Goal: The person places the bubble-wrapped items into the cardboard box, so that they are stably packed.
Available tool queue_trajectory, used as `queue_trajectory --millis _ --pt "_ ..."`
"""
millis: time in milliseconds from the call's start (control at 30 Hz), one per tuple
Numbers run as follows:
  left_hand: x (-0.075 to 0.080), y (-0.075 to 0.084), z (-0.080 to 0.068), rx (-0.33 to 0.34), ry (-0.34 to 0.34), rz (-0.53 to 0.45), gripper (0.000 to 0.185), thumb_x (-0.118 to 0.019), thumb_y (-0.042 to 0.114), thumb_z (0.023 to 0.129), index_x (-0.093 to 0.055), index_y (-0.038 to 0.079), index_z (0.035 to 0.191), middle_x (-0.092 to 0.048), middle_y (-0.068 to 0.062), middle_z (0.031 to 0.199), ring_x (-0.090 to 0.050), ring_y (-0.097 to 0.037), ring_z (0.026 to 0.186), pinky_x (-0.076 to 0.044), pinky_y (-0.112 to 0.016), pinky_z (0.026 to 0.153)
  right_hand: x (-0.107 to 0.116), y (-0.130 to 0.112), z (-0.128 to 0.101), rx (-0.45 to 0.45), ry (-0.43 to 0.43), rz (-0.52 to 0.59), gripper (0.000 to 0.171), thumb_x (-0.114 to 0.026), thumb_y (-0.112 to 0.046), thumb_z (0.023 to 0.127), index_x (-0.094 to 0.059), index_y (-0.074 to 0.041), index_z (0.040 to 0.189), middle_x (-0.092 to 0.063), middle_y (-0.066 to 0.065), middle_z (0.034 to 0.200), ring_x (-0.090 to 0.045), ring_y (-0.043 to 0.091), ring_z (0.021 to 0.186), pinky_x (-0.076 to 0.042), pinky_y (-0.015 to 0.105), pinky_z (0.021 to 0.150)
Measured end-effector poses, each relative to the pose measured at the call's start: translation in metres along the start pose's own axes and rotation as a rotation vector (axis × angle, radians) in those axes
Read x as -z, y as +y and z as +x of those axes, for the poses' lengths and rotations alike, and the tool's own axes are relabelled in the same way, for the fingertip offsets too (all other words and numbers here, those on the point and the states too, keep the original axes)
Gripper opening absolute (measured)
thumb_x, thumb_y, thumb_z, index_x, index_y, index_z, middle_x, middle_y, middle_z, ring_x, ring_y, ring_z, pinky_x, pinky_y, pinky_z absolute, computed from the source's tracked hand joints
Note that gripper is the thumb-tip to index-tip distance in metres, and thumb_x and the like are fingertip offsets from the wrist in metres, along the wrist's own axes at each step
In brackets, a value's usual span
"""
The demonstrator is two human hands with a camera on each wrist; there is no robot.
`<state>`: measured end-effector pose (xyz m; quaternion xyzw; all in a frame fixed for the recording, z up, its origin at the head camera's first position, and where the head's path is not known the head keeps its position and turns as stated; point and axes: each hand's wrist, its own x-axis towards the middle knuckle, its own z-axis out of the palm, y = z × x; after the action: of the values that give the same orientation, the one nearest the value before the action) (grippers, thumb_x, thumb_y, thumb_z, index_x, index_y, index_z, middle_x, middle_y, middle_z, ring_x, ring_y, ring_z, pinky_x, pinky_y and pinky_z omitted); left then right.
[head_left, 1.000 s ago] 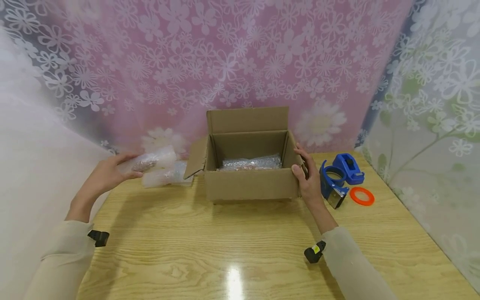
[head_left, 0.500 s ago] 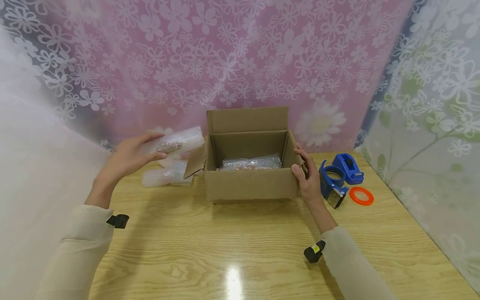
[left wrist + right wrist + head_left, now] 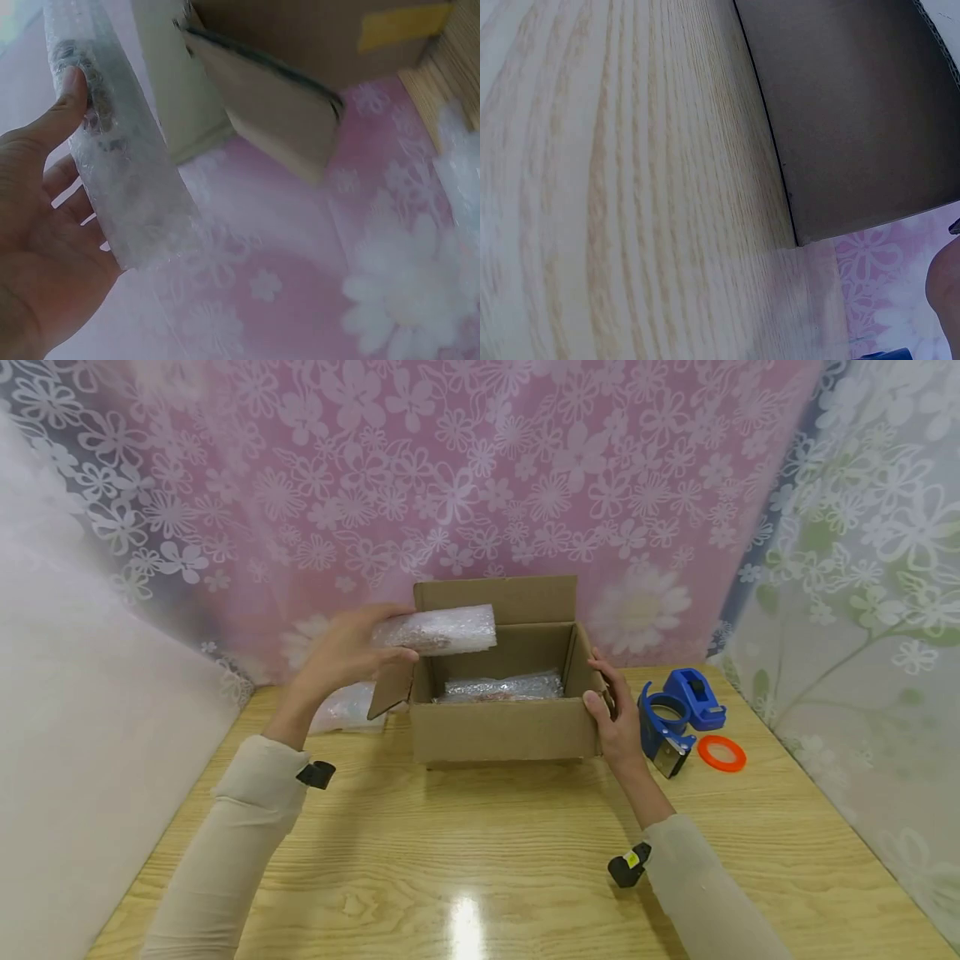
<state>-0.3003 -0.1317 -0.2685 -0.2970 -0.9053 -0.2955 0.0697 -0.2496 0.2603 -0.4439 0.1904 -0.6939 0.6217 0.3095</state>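
**Bubble wrap bundle above the box**

Our left hand (image 3: 341, 652) curls its fingers and thumb around a long clear bubble-wrap bundle (image 3: 438, 629), holding it up over the open brown cardboard box (image 3: 498, 727). Our right hand (image 3: 617, 714) grips the box's right wall, thumb in front. Another wrapped bundle (image 3: 501, 686) lies inside

Light wood-grain table (image 3: 480, 852), glossy, with one glare spot near the front edge. Open cardboard box (image 3: 498, 731) is set at mid-back. Bubble-wrapped bundle (image 3: 347, 708) is laid left of it. Blue tape dispenser (image 3: 675, 714) and orange ring (image 3: 722, 752) are placed to its right.
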Motion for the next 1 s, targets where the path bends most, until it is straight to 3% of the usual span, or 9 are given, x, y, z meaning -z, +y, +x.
queue_trajectory --millis 167,333,500,633,800,1000 --pt "-0.019 0.018 0.015 -0.056 -0.032 -0.020 0.070 -0.084 0.031 0.090 -0.056 0.011 0.150 -0.055 -0.012 0.153 -0.047 -0.034 0.144 -0.037 -0.052 0.120 0.000 0.002 0.000 0.009 -0.003 0.006 0.049 -0.054 0.001 0.101 -0.049 0.000 0.150 -0.036 0.015 0.166 -0.029 0.026 0.156 -0.020 0.055 0.127" --pt "-0.039 0.026 0.028 -0.079 -0.050 -0.029 0.068 -0.083 0.032 0.090 -0.056 0.011 0.149 -0.056 -0.009 0.152 -0.050 -0.030 0.142 -0.039 -0.048 0.119 -0.001 0.000 -0.001 0.005 -0.006 0.010 0.050 -0.055 -0.002 0.102 -0.050 -0.003 0.151 -0.036 0.013 0.166 -0.029 0.025 0.156 -0.020 0.060 0.126" --pt "-0.057 0.031 0.039 -0.070 -0.075 -0.055 0.067 -0.083 0.034 0.091 -0.057 0.015 0.149 -0.057 -0.004 0.152 -0.050 -0.025 0.143 -0.040 -0.044 0.119 0.000 0.000 -0.001 0.014 0.002 0.003 0.050 -0.057 -0.001 0.101 -0.051 -0.003 0.150 -0.038 0.011 0.166 -0.030 0.024 0.156 -0.022 0.050 0.128" --pt "-0.069 0.035 0.044 -0.086 -0.118 -0.062 0.066 -0.081 0.035 0.092 -0.056 0.013 0.150 -0.056 -0.005 0.153 -0.047 -0.025 0.145 -0.038 -0.043 0.120 0.000 -0.004 -0.001 0.008 0.005 -0.017 0.049 -0.055 0.000 0.101 -0.051 -0.002 0.150 -0.039 0.011 0.165 -0.031 0.023 0.155 -0.021 0.047 0.128" --pt "-0.082 0.037 0.049 -0.124 -0.143 -0.085 0.064 -0.076 0.031 0.096 -0.054 0.006 0.151 -0.053 -0.010 0.155 -0.045 -0.028 0.147 -0.037 -0.044 0.121 -0.005 -0.023 0.003 -0.016 -0.002 -0.011 0.048 -0.054 0.000 0.101 -0.049 0.004 0.148 -0.036 0.018 0.165 -0.030 0.028 0.156 -0.017 0.058 0.127" --pt "-0.099 0.032 0.048 -0.087 -0.175 -0.080 0.065 -0.074 0.034 0.097 -0.052 0.008 0.152 -0.052 -0.009 0.156 -0.044 -0.029 0.147 -0.036 -0.044 0.122 -0.007 -0.040 0.000 -0.042 -0.009 -0.009 0.048 -0.053 0.003 0.100 -0.047 0.008 0.147 -0.035 0.023 0.164 -0.029 0.033 0.155 -0.020 0.061 0.125"
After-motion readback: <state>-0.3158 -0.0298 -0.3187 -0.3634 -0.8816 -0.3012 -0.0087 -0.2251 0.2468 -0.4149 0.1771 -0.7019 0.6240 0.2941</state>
